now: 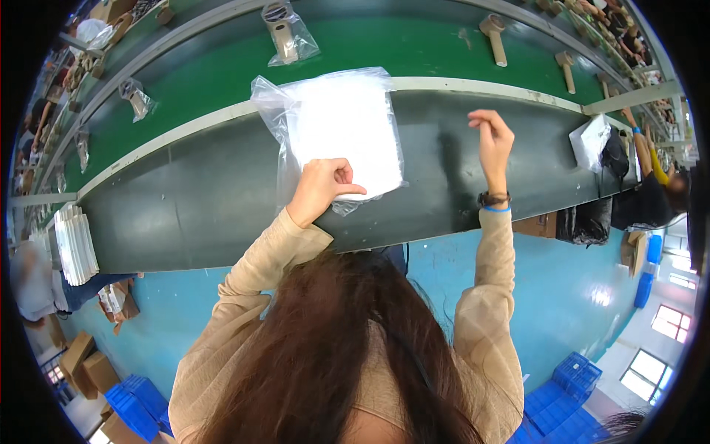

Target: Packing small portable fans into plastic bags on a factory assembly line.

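Observation:
A stack of thin white sheets or bags with clear plastic film around it lies on the dark worktop. My left hand rests at the stack's near edge. Its fingers are curled and its thumb stretches right over the white surface, with a gap between them. Whether it touches a single sheet I cannot tell. Raised over the worktop to the right of the stack is my right hand. Its fingers bend loosely leftward with the thumb close beneath them, and nothing shows in them. A dark band circles the right wrist.
Beyond the worktop runs a green belt carrying beige hair-dryer-shaped items, some in clear bags. White strips are stacked at the left end. A white package and a black bag sit at the right, near another person.

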Action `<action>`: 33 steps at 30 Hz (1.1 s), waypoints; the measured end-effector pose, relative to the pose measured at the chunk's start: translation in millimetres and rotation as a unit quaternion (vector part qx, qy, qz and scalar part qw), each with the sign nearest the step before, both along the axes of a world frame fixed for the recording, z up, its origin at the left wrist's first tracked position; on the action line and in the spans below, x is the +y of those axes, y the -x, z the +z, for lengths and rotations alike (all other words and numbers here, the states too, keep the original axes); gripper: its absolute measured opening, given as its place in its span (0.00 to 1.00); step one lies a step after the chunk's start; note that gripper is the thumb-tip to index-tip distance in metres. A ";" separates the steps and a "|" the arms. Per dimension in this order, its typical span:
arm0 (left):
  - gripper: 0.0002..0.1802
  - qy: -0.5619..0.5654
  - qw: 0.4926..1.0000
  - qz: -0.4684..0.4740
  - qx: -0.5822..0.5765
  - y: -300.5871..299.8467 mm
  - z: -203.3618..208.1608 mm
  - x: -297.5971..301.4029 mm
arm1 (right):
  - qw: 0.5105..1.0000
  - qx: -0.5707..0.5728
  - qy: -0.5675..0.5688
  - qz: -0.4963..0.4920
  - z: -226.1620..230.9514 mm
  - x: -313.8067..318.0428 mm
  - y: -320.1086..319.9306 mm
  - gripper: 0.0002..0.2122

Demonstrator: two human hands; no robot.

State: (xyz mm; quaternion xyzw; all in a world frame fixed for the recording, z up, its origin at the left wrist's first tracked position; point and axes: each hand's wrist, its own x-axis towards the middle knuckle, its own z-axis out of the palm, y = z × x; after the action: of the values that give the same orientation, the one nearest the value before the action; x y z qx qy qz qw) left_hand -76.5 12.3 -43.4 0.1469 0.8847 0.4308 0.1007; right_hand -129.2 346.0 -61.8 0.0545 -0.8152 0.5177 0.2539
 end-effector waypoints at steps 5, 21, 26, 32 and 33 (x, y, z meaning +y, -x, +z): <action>0.12 -0.048 0.993 -0.005 -0.112 6.8 -11.0 -3.7 | 0.997 -0.016 0.004 -0.070 -13.7 54.0 90.9 0.08; 0.13 -0.131 0.978 0.020 -0.159 2.7 -20.8 -1.6 | 0.890 -0.163 -0.375 -0.200 18.7 97.1 285.0 0.34; 0.07 -0.201 0.955 -0.028 -0.217 11.5 -28.7 -1.1 | 0.956 -0.071 -0.247 -0.142 75.0 89.0 140.8 0.32; 0.08 -0.308 0.924 -0.047 -0.223 14.1 -51.2 -19.2 | 0.976 -0.102 0.151 -0.122 46.1 18.5 -40.8 0.17; 0.08 -0.268 0.942 -0.056 -0.195 14.5 -49.6 -17.0 | 0.972 -0.103 0.177 -0.118 39.2 10.9 -69.6 0.17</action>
State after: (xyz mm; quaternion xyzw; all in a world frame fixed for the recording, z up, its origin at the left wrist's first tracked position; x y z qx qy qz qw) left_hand -91.0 -4.7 -93.0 0.1309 0.6899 0.6656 0.2527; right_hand -59.5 356.9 -22.7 -0.1413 -0.7331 0.6230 0.2335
